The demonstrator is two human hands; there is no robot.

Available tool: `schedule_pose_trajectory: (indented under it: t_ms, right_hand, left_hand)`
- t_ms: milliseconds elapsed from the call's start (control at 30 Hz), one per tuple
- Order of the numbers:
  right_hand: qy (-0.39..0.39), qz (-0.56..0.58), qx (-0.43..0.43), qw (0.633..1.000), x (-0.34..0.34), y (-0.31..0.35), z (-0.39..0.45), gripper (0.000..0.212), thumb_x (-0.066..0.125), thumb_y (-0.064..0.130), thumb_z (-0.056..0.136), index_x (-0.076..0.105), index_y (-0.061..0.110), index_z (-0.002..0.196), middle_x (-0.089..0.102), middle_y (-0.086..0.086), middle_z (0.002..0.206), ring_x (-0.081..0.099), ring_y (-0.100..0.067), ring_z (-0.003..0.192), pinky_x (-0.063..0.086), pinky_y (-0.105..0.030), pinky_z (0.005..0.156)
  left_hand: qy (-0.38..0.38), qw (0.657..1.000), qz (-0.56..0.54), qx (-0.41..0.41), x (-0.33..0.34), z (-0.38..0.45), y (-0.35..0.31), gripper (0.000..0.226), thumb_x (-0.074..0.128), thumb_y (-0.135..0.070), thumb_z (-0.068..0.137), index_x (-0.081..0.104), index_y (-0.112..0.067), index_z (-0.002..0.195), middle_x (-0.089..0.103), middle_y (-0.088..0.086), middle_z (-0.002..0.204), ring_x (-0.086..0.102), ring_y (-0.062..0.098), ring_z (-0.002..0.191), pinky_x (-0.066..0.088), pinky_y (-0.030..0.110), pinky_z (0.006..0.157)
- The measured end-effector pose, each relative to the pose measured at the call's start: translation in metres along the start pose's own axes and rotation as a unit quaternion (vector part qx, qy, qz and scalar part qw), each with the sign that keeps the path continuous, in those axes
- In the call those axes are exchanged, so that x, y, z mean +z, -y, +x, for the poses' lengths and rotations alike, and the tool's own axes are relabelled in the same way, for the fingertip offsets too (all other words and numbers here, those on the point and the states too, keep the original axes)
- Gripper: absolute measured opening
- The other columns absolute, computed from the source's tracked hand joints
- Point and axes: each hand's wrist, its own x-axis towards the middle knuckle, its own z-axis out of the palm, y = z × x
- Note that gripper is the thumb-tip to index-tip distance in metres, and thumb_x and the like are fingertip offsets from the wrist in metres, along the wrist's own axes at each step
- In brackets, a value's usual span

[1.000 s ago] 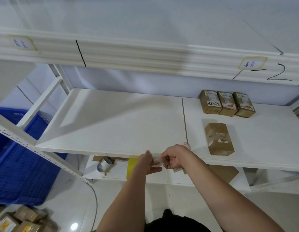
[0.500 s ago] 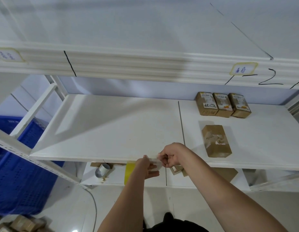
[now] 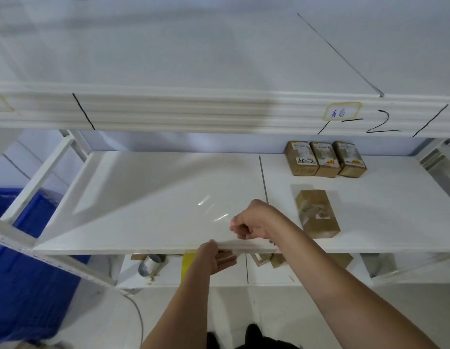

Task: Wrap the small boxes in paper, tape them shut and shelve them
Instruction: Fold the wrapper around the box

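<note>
left hand (image 3: 214,258) and right hand (image 3: 251,222) pinch a clear tape strip (image 3: 227,244) at the white metal shelf (image 3: 143,210) front edge.

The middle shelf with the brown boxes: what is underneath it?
Under the middle shelf a lower shelf holds a tape roll, something yellow and brown cardboard pieces. The board and the left hand cover the rest.
</note>
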Motion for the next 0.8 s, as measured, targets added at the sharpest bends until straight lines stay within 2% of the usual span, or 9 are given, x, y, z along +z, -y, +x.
schedule_pose_trajectory:
  t_ms: [67,167,267,400,500,600,667,800]
  right_hand:
    - [-0.026,-0.029,-0.057,0.998,-0.014,0.009,-0.004,0.017,0.063,-0.008,0.088,0.063,-0.016,0.103,0.066,-0.019,0.077,0.059,-0.022,0.062,0.061,-0.031,0.074]
    - [-0.026,-0.065,-0.064,0.996,-0.035,0.011,-0.008,0.017,0.064,-0.006,0.087,0.067,-0.015,0.102,0.066,-0.017,0.073,0.060,-0.019,0.053,0.060,-0.033,0.071]
    - [-0.025,-0.111,-0.048,0.992,-0.050,0.005,-0.016,0.012,0.064,-0.004,0.089,0.069,-0.007,0.099,0.061,-0.010,0.065,0.054,-0.013,0.045,0.055,-0.030,0.061]
    - [-0.009,-0.131,-0.040,0.991,-0.066,0.000,-0.025,0.018,0.068,-0.001,0.090,0.068,-0.005,0.107,0.063,-0.013,0.083,0.056,-0.016,0.061,0.055,-0.030,0.067]
    - [-0.017,-0.133,-0.032,0.990,-0.076,-0.004,-0.031,0.022,0.072,-0.001,0.088,0.068,-0.003,0.110,0.067,-0.015,0.091,0.060,-0.020,0.074,0.058,-0.028,0.067]
    - [-0.022,-0.127,-0.021,0.991,-0.085,-0.008,-0.034,0.026,0.072,-0.003,0.087,0.067,-0.002,0.113,0.069,-0.013,0.086,0.062,-0.017,0.066,0.058,-0.027,0.064]
    - [-0.022,-0.124,-0.017,0.992,-0.091,-0.010,-0.035,0.026,0.070,-0.004,0.088,0.067,-0.002,0.113,0.069,-0.010,0.081,0.064,-0.014,0.061,0.058,-0.028,0.064]
    - [-0.011,-0.105,-0.013,0.994,-0.107,-0.017,-0.036,0.027,0.066,-0.009,0.089,0.066,0.000,0.115,0.068,-0.012,0.087,0.064,-0.015,0.062,0.057,-0.028,0.062]
  left_hand:
    - [0.032,0.999,-0.011,-0.027,0.001,-0.011,-0.007,0.044,0.027,-0.017,0.105,0.056,0.015,0.112,0.072,0.029,0.088,0.071,0.036,0.068,0.059,0.043,0.051]
    - [0.155,0.986,-0.054,-0.024,0.006,-0.031,-0.022,0.078,0.022,-0.050,0.107,0.059,0.018,0.114,0.071,0.030,0.105,0.069,0.039,0.086,0.059,0.047,0.075]
    - [0.270,0.955,-0.123,0.014,0.014,-0.045,-0.030,0.089,0.031,-0.072,0.096,0.057,0.008,0.128,0.065,0.026,0.125,0.064,0.046,0.109,0.051,0.056,0.098]
    - [0.308,0.943,-0.106,0.069,0.026,-0.057,-0.033,0.092,0.048,-0.079,0.081,0.061,-0.002,0.129,0.063,0.021,0.131,0.064,0.043,0.116,0.050,0.057,0.101]
    - [0.294,0.947,-0.088,0.098,0.034,-0.060,-0.030,0.078,0.055,-0.067,0.084,0.061,-0.005,0.131,0.062,0.017,0.132,0.064,0.036,0.117,0.052,0.052,0.099]
    - [0.231,0.961,-0.066,0.136,0.039,-0.058,-0.029,0.041,0.067,-0.033,0.094,0.066,-0.002,0.122,0.062,0.016,0.126,0.065,0.032,0.108,0.058,0.043,0.090]
    - [0.188,0.966,-0.075,0.164,0.041,-0.057,-0.029,0.026,0.069,-0.018,0.094,0.070,0.002,0.111,0.065,0.016,0.114,0.066,0.030,0.100,0.059,0.039,0.083]
    - [0.140,0.969,-0.058,0.197,0.051,-0.060,-0.033,0.012,0.067,-0.003,0.092,0.072,0.006,0.098,0.068,0.016,0.098,0.066,0.027,0.085,0.059,0.033,0.075]
